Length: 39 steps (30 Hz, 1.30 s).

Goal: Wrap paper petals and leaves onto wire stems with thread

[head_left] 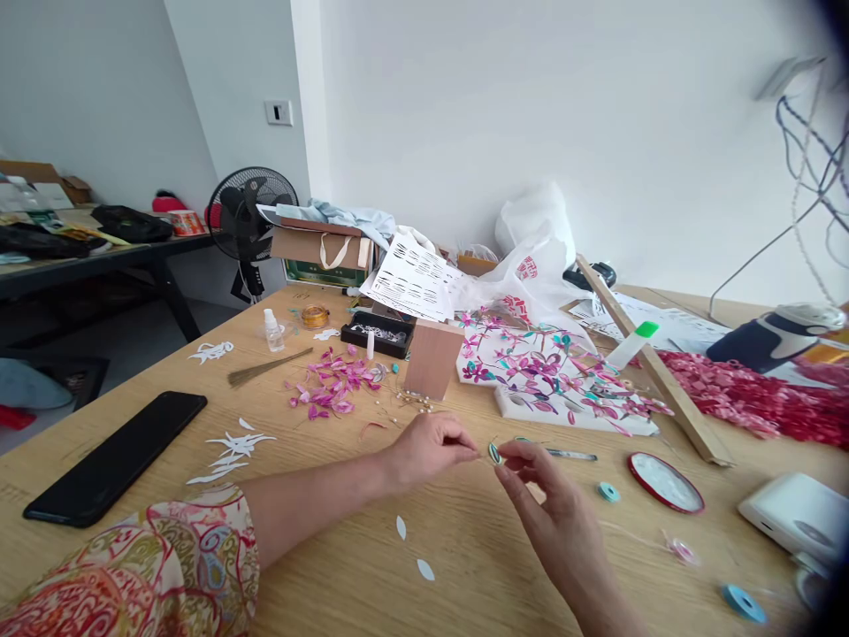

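My right hand (pixel 554 504) pinches a small oval leaf-shaped piece (pixel 494 454), pale with a dark green middle, between thumb and forefinger. Just left of it, my left hand (pixel 431 447) has its fingertips pressed together on what looks like a thin strand, too fine to make out well. The two hands are close but apart over the table. Below them lie two white leaf-shaped cutouts (pixel 425 570). Beyond my right hand is a slim pen-like tool (pixel 571 455), partly hidden by the fingers. Small beads (pixel 415 400) lie past my left hand.
Pink petals (pixel 332 382), a black tray (pixel 377 333) and an upright wooden block (pixel 432 361) stand behind. Flower sprigs lie on white foam (pixel 577 418). At right are a wooden bar (pixel 683 407), a red-rimmed dish (pixel 665 482) and a blue tape roll (pixel 744 603); a black phone (pixel 116 458) lies left.
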Each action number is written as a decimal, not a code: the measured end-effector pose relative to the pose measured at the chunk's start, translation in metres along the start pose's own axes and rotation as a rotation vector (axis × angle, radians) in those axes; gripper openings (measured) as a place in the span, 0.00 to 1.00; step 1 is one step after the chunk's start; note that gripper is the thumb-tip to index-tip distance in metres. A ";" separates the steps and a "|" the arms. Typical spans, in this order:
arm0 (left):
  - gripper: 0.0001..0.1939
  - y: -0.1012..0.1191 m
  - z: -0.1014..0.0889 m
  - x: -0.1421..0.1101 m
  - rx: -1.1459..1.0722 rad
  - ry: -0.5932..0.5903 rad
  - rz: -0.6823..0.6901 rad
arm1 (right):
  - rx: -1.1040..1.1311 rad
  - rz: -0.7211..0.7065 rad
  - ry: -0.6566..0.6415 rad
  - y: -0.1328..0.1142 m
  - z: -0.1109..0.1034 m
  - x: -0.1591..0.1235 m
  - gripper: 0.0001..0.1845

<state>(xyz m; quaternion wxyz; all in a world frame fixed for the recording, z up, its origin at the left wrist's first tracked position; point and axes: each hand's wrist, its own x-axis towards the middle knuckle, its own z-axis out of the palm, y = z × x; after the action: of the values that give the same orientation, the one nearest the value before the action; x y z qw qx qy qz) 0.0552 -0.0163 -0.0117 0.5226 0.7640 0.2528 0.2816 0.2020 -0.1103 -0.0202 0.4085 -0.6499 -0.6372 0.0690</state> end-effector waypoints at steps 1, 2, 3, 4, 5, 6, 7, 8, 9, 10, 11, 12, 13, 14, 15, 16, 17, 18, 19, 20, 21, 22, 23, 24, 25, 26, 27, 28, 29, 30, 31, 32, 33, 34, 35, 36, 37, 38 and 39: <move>0.07 0.000 -0.002 0.001 -0.176 -0.010 -0.144 | -0.055 -0.084 0.022 -0.001 -0.003 0.000 0.09; 0.08 0.000 -0.003 0.002 -0.343 -0.046 -0.266 | -0.109 -0.170 0.031 -0.001 -0.005 0.000 0.10; 0.10 -0.001 -0.005 0.003 -0.489 -0.097 -0.357 | -0.152 -0.251 0.033 -0.002 -0.007 0.001 0.10; 0.11 -0.001 -0.006 0.003 -0.603 -0.149 -0.415 | -0.181 -0.317 0.027 -0.002 -0.008 0.001 0.11; 0.11 -0.002 -0.007 0.003 -0.681 -0.194 -0.449 | -0.200 -0.364 0.020 -0.002 -0.008 0.002 0.11; 0.12 -0.002 -0.008 0.003 -0.731 -0.229 -0.469 | -0.210 -0.393 0.016 -0.003 -0.008 0.002 0.11; 0.11 -0.002 -0.008 0.002 -0.758 -0.256 -0.482 | -0.215 -0.404 0.014 -0.004 -0.008 0.002 0.10; 0.11 -0.003 -0.007 0.001 -0.773 -0.276 -0.493 | -0.216 -0.406 0.009 -0.005 -0.008 0.002 0.10; 0.11 -0.002 -0.007 0.001 -0.780 -0.289 -0.502 | -0.213 -0.406 0.002 -0.006 -0.008 0.002 0.09; 0.11 -0.002 -0.006 0.000 -0.783 -0.299 -0.511 | -0.207 -0.404 -0.008 -0.007 -0.008 0.002 0.08; 0.11 -0.002 -0.005 0.000 -0.783 -0.305 -0.519 | -0.202 -0.401 -0.017 -0.008 -0.008 0.002 0.08; 0.11 -0.002 -0.004 0.000 -0.777 -0.307 -0.526 | -0.199 -0.395 -0.023 -0.009 -0.009 0.002 0.08; 0.11 -0.001 -0.004 -0.001 -0.765 -0.306 -0.527 | -0.199 -0.392 -0.029 -0.010 -0.010 0.001 0.09; 0.12 -0.001 -0.003 -0.001 -0.747 -0.300 -0.525 | -0.202 -0.388 -0.031 -0.010 -0.010 0.001 0.09; 0.12 -0.001 -0.003 -0.001 -0.723 -0.289 -0.519 | -0.206 -0.382 -0.030 -0.011 -0.011 0.001 0.10; 0.12 -0.001 -0.002 -0.001 -0.692 -0.273 -0.507 | -0.208 -0.375 -0.029 -0.011 -0.011 0.000 0.10; 0.12 -0.001 -0.002 -0.001 -0.656 -0.253 -0.491 | -0.206 -0.371 -0.032 -0.012 -0.012 0.000 0.10; 0.12 0.000 -0.001 -0.001 -0.612 -0.230 -0.468 | -0.200 -0.364 -0.036 -0.012 -0.012 0.000 0.10; 0.11 0.000 -0.001 -0.001 -0.551 -0.205 -0.434 | -0.190 -0.354 -0.038 -0.013 -0.011 0.000 0.10; 0.10 0.001 0.000 -0.001 -0.462 -0.175 -0.379 | -0.177 -0.338 -0.037 -0.014 -0.010 0.000 0.11; 0.08 0.002 0.001 -0.002 -0.339 -0.139 -0.292 | -0.161 -0.312 -0.032 -0.014 -0.009 -0.001 0.11; 0.06 0.002 0.001 -0.002 -0.190 -0.107 -0.172 | -0.140 -0.270 -0.018 -0.014 -0.006 -0.001 0.11; 0.06 0.002 0.002 -0.003 -0.021 -0.081 -0.029 | -0.116 -0.213 0.002 -0.014 -0.004 -0.001 0.12; 0.06 0.002 0.002 -0.004 0.153 -0.063 0.125 | -0.087 -0.142 0.021 -0.013 -0.001 -0.002 0.13; 0.08 0.002 0.003 -0.006 0.314 -0.055 0.271 | -0.054 -0.063 0.034 -0.011 0.003 -0.002 0.13; 0.10 0.001 0.003 -0.007 0.444 -0.057 0.392 | -0.017 0.015 0.037 -0.009 0.006 -0.002 0.14; 0.12 0.001 0.004 -0.008 0.533 -0.066 0.476 | 0.022 0.084 0.024 -0.006 0.009 -0.002 0.14; 0.13 0.000 0.004 -0.008 0.578 -0.070 0.515 | 0.059 0.134 0.001 -0.004 0.011 -0.002 0.14; 0.13 -0.001 0.004 -0.008 0.572 -0.064 0.508 | 0.090 0.160 -0.021 -0.002 0.012 -0.001 0.14; 0.12 -0.002 0.004 -0.008 0.515 -0.050 0.454 | 0.108 0.156 -0.030 -0.001 0.012 -0.001 0.13; 0.09 -0.002 0.003 -0.006 0.410 -0.038 0.351 | 0.105 0.120 -0.022 0.000 0.011 -0.001 0.11; 0.07 -0.002 0.003 -0.005 0.263 -0.032 0.210 | 0.080 0.058 -0.004 0.000 0.009 0.000 0.08; 0.04 -0.002 0.002 -0.003 0.084 -0.046 0.045 | 0.037 -0.024 0.015 -0.002 0.006 0.000 0.07; 0.03 -0.002 0.000 -0.002 -0.107 -0.080 -0.119 | -0.017 -0.114 0.030 -0.003 0.002 0.001 0.08; 0.04 -0.003 -0.001 -0.001 -0.290 -0.130 -0.261 | -0.072 -0.200 0.034 -0.005 -0.001 0.001 0.10; 0.06 -0.003 -0.003 0.000 -0.446 -0.187 -0.368 | -0.119 -0.273 0.029 -0.007 -0.004 0.001 0.10; 0.07 -0.004 -0.004 0.000 -0.566 -0.240 -0.435 | -0.153 -0.329 0.015 -0.008 -0.006 0.001 0.10; 0.08 -0.004 -0.005 0.000 -0.646 -0.281 -0.470 | -0.170 -0.364 -0.002 -0.010 -0.007 0.001 0.09; 0.09 -0.005 -0.006 0.000 -0.692 -0.309 -0.485 | -0.174 -0.384 -0.015 -0.011 -0.008 0.001 0.09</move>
<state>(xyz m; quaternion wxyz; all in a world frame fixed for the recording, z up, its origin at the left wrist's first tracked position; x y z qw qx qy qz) 0.0510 -0.0108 -0.0148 0.8300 0.4958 0.2345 0.1014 0.1987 -0.1142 -0.0074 0.3517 -0.5485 -0.7561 -0.0604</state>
